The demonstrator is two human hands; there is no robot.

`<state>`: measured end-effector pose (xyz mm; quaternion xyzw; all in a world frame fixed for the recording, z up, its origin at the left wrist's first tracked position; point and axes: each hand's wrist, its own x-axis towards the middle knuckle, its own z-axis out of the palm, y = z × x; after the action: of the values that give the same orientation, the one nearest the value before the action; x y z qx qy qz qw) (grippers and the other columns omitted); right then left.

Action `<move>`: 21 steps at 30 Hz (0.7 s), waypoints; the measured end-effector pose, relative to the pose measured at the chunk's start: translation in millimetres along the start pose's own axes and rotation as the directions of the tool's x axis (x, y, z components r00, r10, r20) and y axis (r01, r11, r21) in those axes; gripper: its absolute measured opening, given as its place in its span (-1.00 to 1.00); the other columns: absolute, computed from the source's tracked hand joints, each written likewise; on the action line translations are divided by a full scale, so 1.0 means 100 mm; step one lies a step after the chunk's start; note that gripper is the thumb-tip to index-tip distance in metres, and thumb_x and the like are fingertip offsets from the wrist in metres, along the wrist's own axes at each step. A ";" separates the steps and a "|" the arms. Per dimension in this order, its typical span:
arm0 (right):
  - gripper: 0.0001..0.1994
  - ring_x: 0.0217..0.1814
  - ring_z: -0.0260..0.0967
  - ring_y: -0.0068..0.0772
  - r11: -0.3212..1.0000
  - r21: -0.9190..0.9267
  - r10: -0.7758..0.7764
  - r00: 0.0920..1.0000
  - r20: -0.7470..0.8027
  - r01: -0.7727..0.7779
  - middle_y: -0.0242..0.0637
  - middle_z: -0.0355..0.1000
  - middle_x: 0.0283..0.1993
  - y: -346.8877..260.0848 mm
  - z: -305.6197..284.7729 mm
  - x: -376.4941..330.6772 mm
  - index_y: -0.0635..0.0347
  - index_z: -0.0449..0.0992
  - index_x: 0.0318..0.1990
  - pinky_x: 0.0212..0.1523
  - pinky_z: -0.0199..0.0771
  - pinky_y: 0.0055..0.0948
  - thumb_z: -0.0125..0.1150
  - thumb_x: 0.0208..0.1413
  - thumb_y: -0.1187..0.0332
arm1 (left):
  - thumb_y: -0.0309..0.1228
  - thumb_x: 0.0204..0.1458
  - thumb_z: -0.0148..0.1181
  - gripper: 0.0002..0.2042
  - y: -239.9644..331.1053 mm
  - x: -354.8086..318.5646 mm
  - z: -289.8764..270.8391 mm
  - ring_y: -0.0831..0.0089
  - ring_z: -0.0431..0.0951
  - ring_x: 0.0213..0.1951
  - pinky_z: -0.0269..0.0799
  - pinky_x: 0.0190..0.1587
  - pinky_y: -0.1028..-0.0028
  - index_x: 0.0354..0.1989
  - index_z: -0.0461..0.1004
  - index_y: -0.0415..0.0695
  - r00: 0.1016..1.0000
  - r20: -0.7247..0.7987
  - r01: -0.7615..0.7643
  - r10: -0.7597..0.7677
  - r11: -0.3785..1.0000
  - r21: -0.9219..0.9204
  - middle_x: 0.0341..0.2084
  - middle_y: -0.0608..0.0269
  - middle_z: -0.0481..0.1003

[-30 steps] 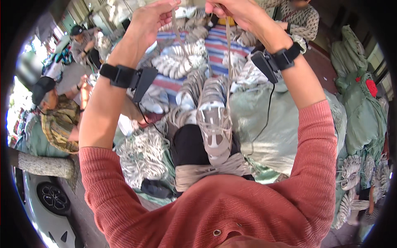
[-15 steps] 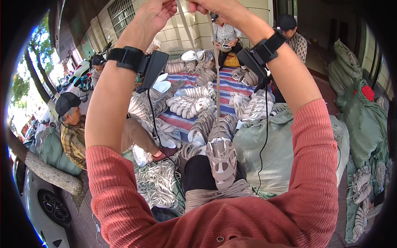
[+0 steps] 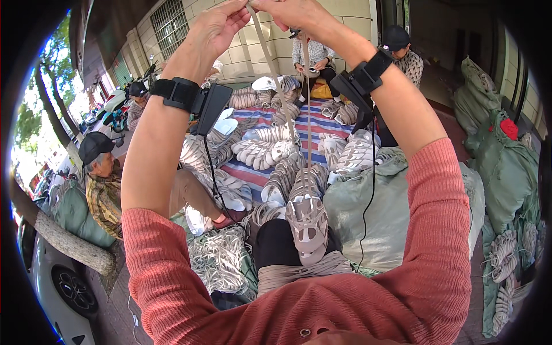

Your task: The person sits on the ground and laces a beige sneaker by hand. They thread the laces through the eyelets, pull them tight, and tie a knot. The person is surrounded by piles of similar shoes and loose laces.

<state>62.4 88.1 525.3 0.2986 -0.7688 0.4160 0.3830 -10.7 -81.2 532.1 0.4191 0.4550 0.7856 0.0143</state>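
Observation:
At the top edge, my left hand [image 3: 217,29] pinches a long beige shoelace [image 3: 266,53], its fingertips close to those of my right hand [image 3: 296,12]. My right hand is also closed on the lace, though its grip is partly cut off by the frame. Two strands hang from the hands, stretching down to a beige and white shoe upper [image 3: 309,221]. That upper rests on my lap between my dark-trousered knees, toe end toward me. A bundle of beige laces [image 3: 299,274] lies across my lap.
Stacks of similar uppers [image 3: 264,150] cover a striped sheet [image 3: 247,171] ahead. A tangle of laces [image 3: 221,256] lies left of my lap; a big green sack [image 3: 374,213] stands right. Several people sit around, one person [image 3: 103,178] at left. Cables hang from both wrist devices.
My hands have come slightly lower and closer together at the top edge. The hanging lace strands have shifted to the right. The upper stays on my lap.

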 end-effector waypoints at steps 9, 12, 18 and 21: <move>-0.73 -0.48 0.36 -0.63 0.997 0.008 -0.071 0.997 -0.003 0.071 -0.40 0.46 -0.50 0.05 -0.01 -0.04 0.23 0.59 -0.28 -0.50 0.32 -0.55 0.14 0.16 0.19 | -0.45 0.04 0.18 -0.87 -0.06 0.00 -0.08 0.38 0.52 -0.26 0.43 -0.11 0.43 -0.25 0.50 -0.20 0.999 -0.018 0.038 -0.037 0.996 0.081 -0.33 0.19 0.55; -0.74 -0.39 0.34 -0.64 0.981 0.193 0.009 1.000 0.012 -0.011 -0.41 0.48 -0.42 0.01 -0.05 -0.04 0.16 0.60 -0.25 -0.42 0.31 -0.59 0.19 0.14 0.15 | -0.46 0.06 0.16 -0.81 0.03 -0.09 -0.02 0.33 0.54 -0.16 0.43 -0.01 0.36 -0.18 0.47 -0.26 0.992 0.096 0.085 -0.087 0.996 0.022 -0.26 0.15 0.55; -0.81 -0.52 0.22 -0.71 0.922 0.317 0.189 0.973 0.129 -0.221 -0.54 0.43 -0.49 0.09 -0.11 -0.04 0.05 0.58 -0.39 -0.42 0.12 -0.59 0.29 0.09 0.16 | -0.51 0.11 0.11 -0.75 -0.07 -0.22 0.05 0.24 0.55 -0.05 0.42 0.14 0.25 -0.07 0.41 -0.38 0.955 0.231 0.197 -0.187 0.980 -0.021 -0.14 -0.02 0.53; -0.85 -0.57 0.17 -0.74 0.863 0.441 0.147 0.957 0.249 -0.247 -0.60 0.40 -0.53 0.13 -0.12 0.01 0.00 0.58 -0.42 -0.39 0.07 -0.60 0.32 0.07 0.19 | -0.51 0.13 0.11 -0.74 -0.06 -0.31 0.08 0.24 0.57 -0.09 0.46 0.12 0.20 -0.04 0.39 -0.36 0.953 0.257 0.177 -0.160 0.983 -0.043 -0.16 -0.03 0.53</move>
<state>56.1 104.7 525.3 0.3428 -0.7080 0.5927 0.1729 12.4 -84.5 509.5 0.4747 0.4576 0.7362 0.1528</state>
